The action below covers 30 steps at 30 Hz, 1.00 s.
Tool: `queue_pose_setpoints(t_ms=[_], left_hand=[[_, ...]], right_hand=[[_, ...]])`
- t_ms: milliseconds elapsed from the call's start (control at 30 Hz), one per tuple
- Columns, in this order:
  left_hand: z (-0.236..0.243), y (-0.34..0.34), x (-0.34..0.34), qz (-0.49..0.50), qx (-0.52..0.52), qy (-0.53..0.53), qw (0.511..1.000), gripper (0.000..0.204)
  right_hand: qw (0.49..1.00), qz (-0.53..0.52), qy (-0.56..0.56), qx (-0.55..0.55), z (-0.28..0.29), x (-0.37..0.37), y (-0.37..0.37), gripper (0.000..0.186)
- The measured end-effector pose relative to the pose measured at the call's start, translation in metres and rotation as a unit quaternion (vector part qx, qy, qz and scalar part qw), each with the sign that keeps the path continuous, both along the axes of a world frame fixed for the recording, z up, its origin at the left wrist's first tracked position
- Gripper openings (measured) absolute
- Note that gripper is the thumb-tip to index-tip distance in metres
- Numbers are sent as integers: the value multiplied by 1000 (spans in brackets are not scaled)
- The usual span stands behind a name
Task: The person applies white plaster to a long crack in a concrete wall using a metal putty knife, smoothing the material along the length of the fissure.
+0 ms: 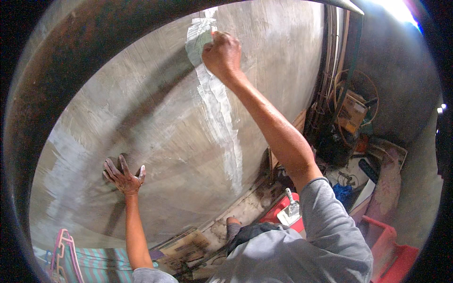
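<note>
Wall (165,134): mostly bare grey, dull, faintly streaked. White strip (221,122): on the wall ahead of me, running from the top of the view nearly to the wall's foot. Judged well advanced in length; surface uneven, edges ragged, so smoothing looked undone. Pale patch (66,170) at far left: thin, blotchy coat, grey showing through. Red tray (278,207): below, right of my body; white material in it, quantity unclear. Right hand (222,53): at the strip's upper part, fingers curled together, pinching a tool. Left hand (125,178): fingers spread against the wall, left of the strip, holding nothing; white smears on the thumb. Putty knife (292,203): lay at the tray, untouched. Tool (214,31): only a small orange bit clear; shape could not be told.
</note>
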<state>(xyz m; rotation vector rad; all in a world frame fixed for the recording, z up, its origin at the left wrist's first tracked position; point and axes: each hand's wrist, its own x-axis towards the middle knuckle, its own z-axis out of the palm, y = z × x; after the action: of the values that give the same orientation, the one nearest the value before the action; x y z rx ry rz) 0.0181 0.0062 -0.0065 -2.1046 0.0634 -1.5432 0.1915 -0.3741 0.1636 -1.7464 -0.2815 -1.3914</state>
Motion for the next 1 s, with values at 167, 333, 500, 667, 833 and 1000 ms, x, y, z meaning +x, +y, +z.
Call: queue_pose_setpoints(t_ms=[167, 333, 500, 667, 833, 1000], left_hand=[[-6, 10, 2, -9, -10, 2, 1000, 88], [-6, 16, 0, 1, -2, 11, 1000, 87], [1, 0, -2, 3, 6, 6, 1000, 86], [2, -1, -3, 6, 4, 3, 1000, 86], [-2, 5, -3, 2, -5, 2, 1000, 86], [1, 3, -1, 8, 12, -3, 1000, 85]], right_hand=[[998, 49, 13, -27, -7, -38, 33, 28], [996, 87, -8, -1, -28, -44, 28, 24], [999, -7, 39, 19, -8, -19, -16, 24], [998, -23, -52, -14, 6, 3, -2, 30], [995, 20, -34, -88, -6, -25, 21, 30], [982, -97, -115, -116, -14, -23, -2, 25]])
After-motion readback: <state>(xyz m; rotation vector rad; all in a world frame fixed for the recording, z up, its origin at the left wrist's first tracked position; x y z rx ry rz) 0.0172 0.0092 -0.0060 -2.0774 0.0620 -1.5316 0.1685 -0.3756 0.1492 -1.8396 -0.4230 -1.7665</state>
